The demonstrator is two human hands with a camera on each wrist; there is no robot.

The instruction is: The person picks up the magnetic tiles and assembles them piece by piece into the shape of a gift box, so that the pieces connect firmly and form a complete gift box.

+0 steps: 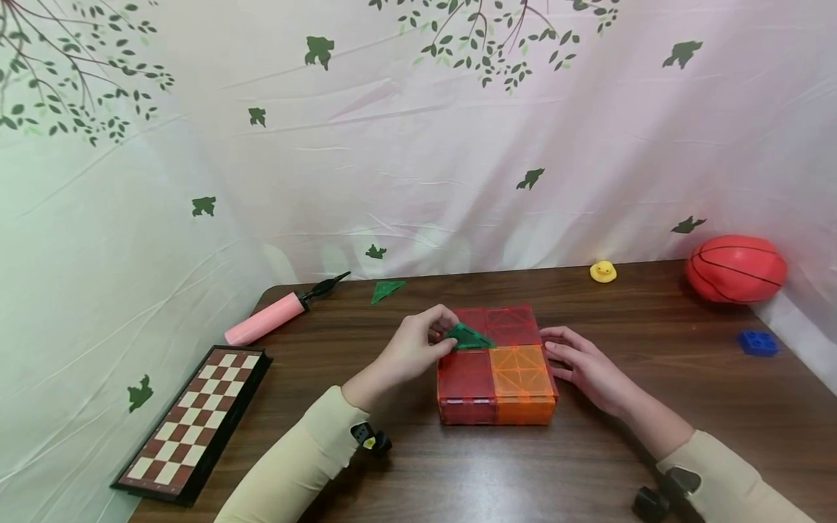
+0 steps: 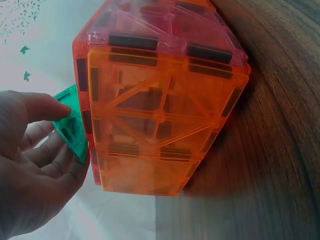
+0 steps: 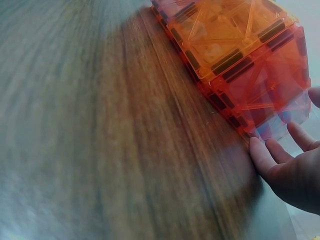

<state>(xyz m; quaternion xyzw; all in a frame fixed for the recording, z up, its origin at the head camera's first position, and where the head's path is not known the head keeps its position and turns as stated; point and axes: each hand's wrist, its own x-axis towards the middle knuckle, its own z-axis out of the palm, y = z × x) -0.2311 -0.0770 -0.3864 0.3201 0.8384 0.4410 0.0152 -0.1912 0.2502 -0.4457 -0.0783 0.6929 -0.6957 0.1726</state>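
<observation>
Left hand (image 1: 408, 352) pinches green triangle (image 1: 467, 338); right hand (image 1: 582, 367) (fingers relaxed) touches tile box (image 1: 497, 385).

Bright, even light; blurred wrist views

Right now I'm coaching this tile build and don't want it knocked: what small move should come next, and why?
Probably lower the green triangle tile flat onto the box of red and orange magnetic tiles. The left hand pinches it tilted just above the top, while the right hand rests open-fingered against the box's right side, seemingly steadying it.
</observation>
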